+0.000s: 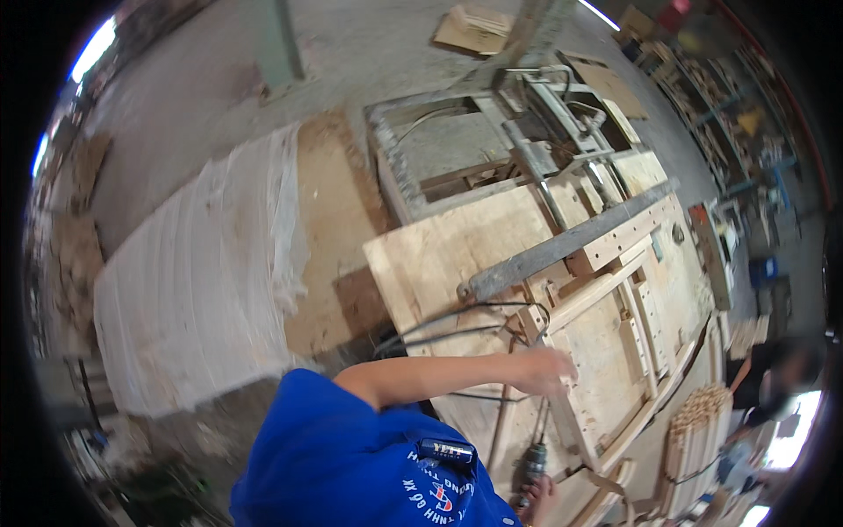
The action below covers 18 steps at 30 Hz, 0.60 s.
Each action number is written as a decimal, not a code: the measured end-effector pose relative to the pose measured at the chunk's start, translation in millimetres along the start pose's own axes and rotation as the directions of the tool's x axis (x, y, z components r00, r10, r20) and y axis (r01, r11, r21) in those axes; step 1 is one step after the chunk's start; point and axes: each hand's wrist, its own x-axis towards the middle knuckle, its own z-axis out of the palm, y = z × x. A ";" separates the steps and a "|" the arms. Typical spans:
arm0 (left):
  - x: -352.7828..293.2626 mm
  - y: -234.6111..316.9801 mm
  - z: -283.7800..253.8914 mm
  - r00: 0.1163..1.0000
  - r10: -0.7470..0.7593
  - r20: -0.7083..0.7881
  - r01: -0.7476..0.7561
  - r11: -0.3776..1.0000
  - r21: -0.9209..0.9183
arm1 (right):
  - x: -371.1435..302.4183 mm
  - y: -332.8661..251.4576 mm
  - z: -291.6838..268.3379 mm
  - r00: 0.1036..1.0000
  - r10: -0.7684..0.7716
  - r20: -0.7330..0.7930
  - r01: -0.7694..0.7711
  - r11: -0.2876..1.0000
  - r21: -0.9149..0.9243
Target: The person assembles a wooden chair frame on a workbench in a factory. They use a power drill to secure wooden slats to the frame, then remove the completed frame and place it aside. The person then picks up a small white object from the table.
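Observation:
Low in the view, my right hand (542,502) is wrapped round a power drill (534,461), whose dark chuck and long thin bit point up toward the wood. My left arm reaches across, and my left hand (540,371) is over a corner of a light wooden frame (580,307). Motion blurs its fingers, so whether it grips a piece is unclear. The frame, with several drilled rails, lies on a plywood-topped bench (457,250). Black hoses (448,331) loop beside my left forearm.
A long grey metal bar (571,241) crosses the bench, with a metal clamping machine (553,132) behind. Plastic sheeting (206,272) covers a board stack at left. Bundled wooden strips (698,435) stand at right, near another person (773,378). A green post (277,44) rises behind.

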 end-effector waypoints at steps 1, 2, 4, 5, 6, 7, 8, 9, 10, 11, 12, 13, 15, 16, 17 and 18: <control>-6.4 -1.0 -45.3 0.995 0.055 -0.089 -0.055 0.998 0.011 | -8.2 26.2 -26.9 0.993 0.074 0.094 -0.085 0.990 0.116; -13.8 -13.6 -96.5 0.979 0.093 -0.179 -0.085 0.995 0.053 | -19.1 44.0 -18.1 0.997 -0.021 -0.068 0.019 1.000 -0.023; -38.7 -88.2 -188.5 0.867 0.137 -0.479 -0.055 0.982 0.181 | -41.3 59.5 5.5 0.917 -0.190 -0.352 0.051 0.929 -0.367; -21.2 -102.2 -224.5 0.798 -0.199 -0.569 0.369 0.907 0.200 | -60.8 72.3 22.5 0.860 -0.214 -0.463 -0.054 0.865 -0.499; -17.7 -132.7 -270.3 0.801 -0.223 -0.556 0.426 0.865 0.266 | -76.0 77.7 39.0 0.824 -0.239 -0.514 -0.148 0.784 -0.603; -14.9 -162.9 -308.1 0.851 -0.211 -0.481 0.444 0.778 0.445 | -90.4 79.8 53.4 0.805 -0.241 -0.541 -0.243 0.699 -0.673; -20.8 -192.9 -343.7 0.863 -0.331 -0.381 0.502 0.638 0.584 | -100.6 78.2 64.6 0.804 -0.243 -0.543 -0.307 0.612 -0.729; -14.6 -221.4 -365.5 0.810 -0.513 -0.285 0.539 0.460 0.706 | -118.0 75.2 73.8 0.790 -0.245 -0.561 -0.372 0.535 -0.758; -25.8 -237.8 -389.0 0.784 -0.574 -0.236 0.501 0.361 0.786 | -133.1 70.6 81.7 0.791 -0.236 -0.564 -0.430 0.442 -0.787; -28.6 -271.6 -402.7 0.696 -0.714 -0.076 0.425 0.326 0.844 | -158.5 62.1 95.1 0.761 -0.252 -0.598 -0.507 0.345 -0.790; -68.0 -276.5 -426.5 0.525 -0.846 -0.099 0.371 0.122 0.921 | -162.0 57.2 87.0 0.824 -0.154 -0.545 -0.505 0.235 -0.830; -77.7 -291.6 -433.9 0.332 -0.933 -0.141 0.511 0.052 0.858 | -165.0 57.8 99.4 0.860 -0.132 -0.494 -0.485 0.090 -0.870; -72.5 -304.1 -448.5 0.258 -0.954 -0.152 0.493 -0.005 0.870 | -182.5 61.9 131.0 0.797 -0.208 -0.567 -0.555 0.117 -0.824; -52.8 -316.5 -439.0 0.240 -0.961 -0.139 0.465 -0.012 0.885 | -192.7 60.7 132.1 0.549 -0.288 -0.785 -0.643 0.455 -0.616; -50.8 -319.6 -444.1 0.219 -0.967 -0.130 0.403 -0.032 0.915 | -190.0 56.0 143.3 0.415 -0.241 -0.877 -0.632 0.618 -0.468; -32.9 -323.0 -455.7 0.241 -0.957 -0.164 0.364 -0.067 0.929 | -163.9 48.3 154.3 0.491 -0.208 -0.846 -0.634 0.581 -0.510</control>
